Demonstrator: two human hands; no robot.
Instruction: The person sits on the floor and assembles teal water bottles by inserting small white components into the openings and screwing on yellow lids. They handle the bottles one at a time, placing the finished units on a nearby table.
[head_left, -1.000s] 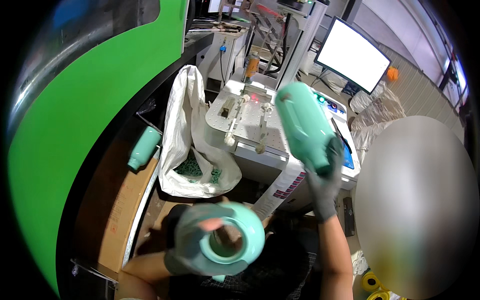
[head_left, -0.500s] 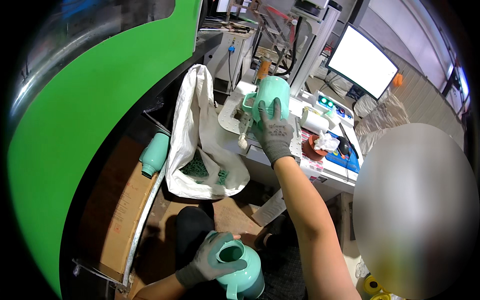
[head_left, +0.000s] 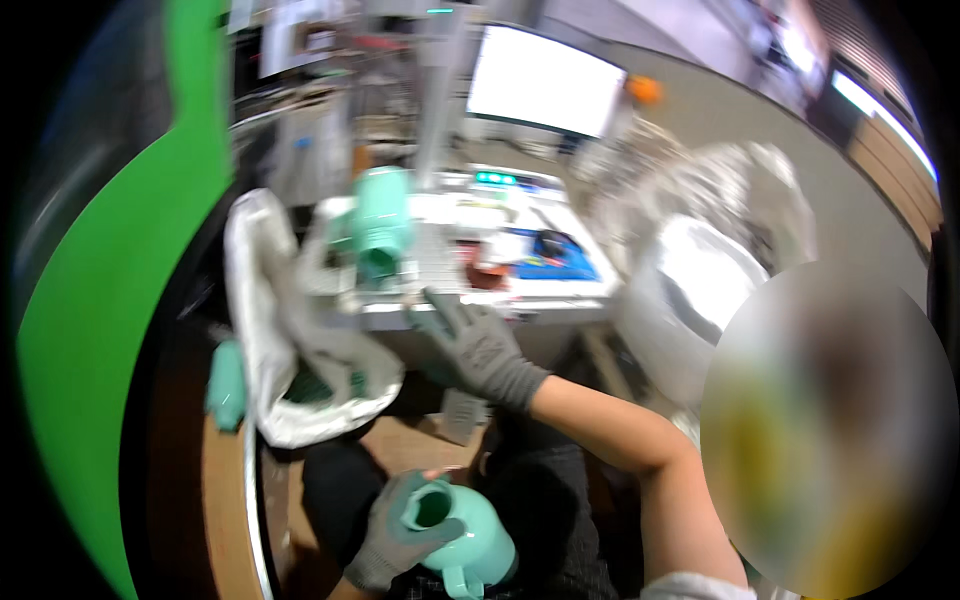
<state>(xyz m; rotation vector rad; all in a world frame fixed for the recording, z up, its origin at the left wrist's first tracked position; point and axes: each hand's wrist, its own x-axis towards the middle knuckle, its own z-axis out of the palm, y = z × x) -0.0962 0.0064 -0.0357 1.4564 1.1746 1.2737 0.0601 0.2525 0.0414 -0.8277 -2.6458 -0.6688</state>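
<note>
In my gloved left hand (head_left: 390, 535) is a mint-green jug (head_left: 482, 540), tilted over my lap with its round mouth toward me and its handle low. Fingers and thumb wrap around its neck. My right hand (head_left: 478, 350), also in a grey glove, hovers before the bench's front edge with fingers stretched out and nothing in them. Just beyond its fingertips, a second mint-green jug (head_left: 384, 208) rests on the perforated metal plate (head_left: 435, 255), apart from the hand. Motion blur softens the details there.
A white woven sack (head_left: 262, 300) with green scraps stands left of the bench. Another green jug (head_left: 228, 385) lies by a cardboard box (head_left: 225, 500). On the bench are a lit monitor (head_left: 545, 80), a mouse (head_left: 550, 243) and a reddish-brown roll (head_left: 483, 272). A white bag (head_left: 660, 310) stands right.
My right hand has let go of the jug on the bench and drawn back toward me. The view has swung right. My left hand keeps its hold on the lap jug.
</note>
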